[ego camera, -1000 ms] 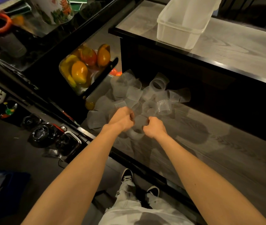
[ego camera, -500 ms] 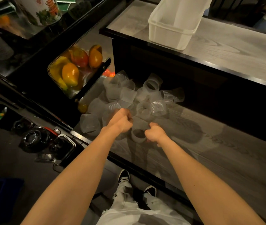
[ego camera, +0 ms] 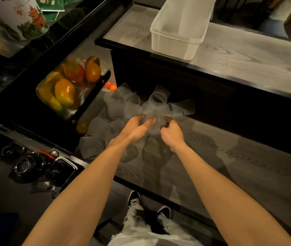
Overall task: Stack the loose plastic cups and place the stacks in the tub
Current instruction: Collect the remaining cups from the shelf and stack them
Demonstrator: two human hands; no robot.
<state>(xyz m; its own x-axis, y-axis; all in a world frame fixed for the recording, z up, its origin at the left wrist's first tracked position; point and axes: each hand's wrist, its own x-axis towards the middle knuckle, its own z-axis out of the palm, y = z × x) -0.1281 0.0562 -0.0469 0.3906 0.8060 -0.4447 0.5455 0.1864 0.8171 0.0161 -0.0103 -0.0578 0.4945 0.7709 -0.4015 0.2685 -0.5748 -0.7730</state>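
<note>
Plastic cups lie heaped on the lower shelf. I see one cup clasped between my left hand and right hand; the tub sits above, beyond both.

Fruit and kitchenware off to the left

A perforated basket holds orange and red fruit; dark glass bowls sit nearer; a printed canister stands far left.
</note>
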